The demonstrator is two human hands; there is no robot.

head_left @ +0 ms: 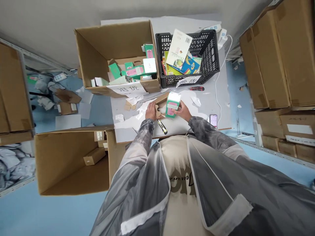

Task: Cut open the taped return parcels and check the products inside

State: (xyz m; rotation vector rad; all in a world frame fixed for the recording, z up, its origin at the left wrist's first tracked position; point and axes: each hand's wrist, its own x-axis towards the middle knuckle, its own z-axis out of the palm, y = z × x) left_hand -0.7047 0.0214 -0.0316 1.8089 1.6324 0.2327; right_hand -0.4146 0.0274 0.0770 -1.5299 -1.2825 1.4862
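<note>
My right hand [182, 110] grips a small green, white and pink product box [172, 104], held upright just above the grey table [209, 98]. My left hand [152, 111] holds a brown cardboard sleeve [161, 100] right beside that box, its open end toward it. Both hands sit close together at the table's near middle. A yellow-and-black utility knife [162, 126] lies by my left wrist.
A large open carton [115, 55] with several green and pink boxes stands at the table's back left. A black plastic crate [192, 57] of booklets stands at the back right. A red knife [196, 88], a phone [213, 120], paper scraps, another open carton [73, 160] left, stacked cartons [278, 55] right.
</note>
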